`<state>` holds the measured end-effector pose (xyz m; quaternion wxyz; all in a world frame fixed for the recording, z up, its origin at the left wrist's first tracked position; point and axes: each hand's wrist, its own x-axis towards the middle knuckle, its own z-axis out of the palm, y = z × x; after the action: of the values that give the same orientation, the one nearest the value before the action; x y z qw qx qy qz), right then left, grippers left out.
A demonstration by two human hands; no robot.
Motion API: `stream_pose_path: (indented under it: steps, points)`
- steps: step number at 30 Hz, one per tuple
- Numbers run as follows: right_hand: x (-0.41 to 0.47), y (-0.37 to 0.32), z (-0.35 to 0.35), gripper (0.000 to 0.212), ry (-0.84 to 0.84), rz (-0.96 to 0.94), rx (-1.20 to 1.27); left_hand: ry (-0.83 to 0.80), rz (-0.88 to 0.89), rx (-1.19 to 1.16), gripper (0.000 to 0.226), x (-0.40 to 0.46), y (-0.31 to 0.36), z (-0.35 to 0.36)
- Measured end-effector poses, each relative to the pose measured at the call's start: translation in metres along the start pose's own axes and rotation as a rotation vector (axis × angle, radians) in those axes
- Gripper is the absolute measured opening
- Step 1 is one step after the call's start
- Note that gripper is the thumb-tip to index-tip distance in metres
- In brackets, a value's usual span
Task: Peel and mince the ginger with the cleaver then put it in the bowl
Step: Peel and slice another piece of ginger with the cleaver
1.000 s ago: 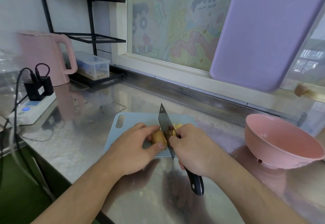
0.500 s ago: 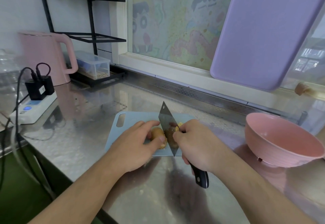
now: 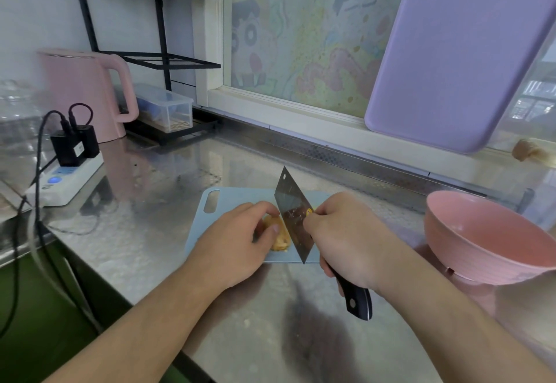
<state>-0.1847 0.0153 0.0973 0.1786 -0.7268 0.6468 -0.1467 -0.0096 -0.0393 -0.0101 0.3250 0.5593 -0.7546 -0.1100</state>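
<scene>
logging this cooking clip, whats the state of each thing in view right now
ginger: on the cutting board, partly peeled, held by the left hand
cleaver: gripped by the right hand, blade against the ginger
cutting board: flat on the counter
pink bowl: upright, looks empty
kettle: lid shut
clear box: lid on
power strip: blue light on, two plugs in

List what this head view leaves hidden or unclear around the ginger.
- Ginger: mostly covered by the left hand and the cleaver; how much peel is left cannot be told.
- Cleaver's edge contact: hidden behind the blade.
- Cleaver handle: its middle is wrapped by the right hand.
- Bowl: right rim cut off by the frame edge.
</scene>
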Motion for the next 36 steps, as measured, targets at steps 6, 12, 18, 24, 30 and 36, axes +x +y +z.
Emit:
stream_pose_path:
  steps: [6,12,18,24,30,36]
  points:
    - [-0.004,-0.005,0.001,0.025,0.003,0.012,-0.030,0.017,0.008,-0.001,0.014,0.000,-0.002,0.002]
    - [-0.006,-0.007,0.001,0.023,0.007,0.021,-0.072,0.018,-0.003,-0.009,0.011,0.002,-0.004,0.004]
    - [-0.005,-0.004,-0.003,0.022,-0.006,0.020,-0.128,0.010,0.000,-0.010,0.013,0.001,-0.003,0.003]
    - [-0.007,-0.010,0.000,0.035,-0.038,0.022,-0.149,0.012,0.024,-0.011,0.012,0.000,-0.002,0.001]
    - [-0.009,-0.010,-0.002,0.019,-0.052,0.015,-0.145,0.022,0.024,-0.027,0.011,0.000,-0.003,0.002]
    - [-0.009,-0.012,0.000,0.019,-0.035,0.023,-0.139,0.023,0.027,-0.052,0.008,0.001,-0.003,0.001]
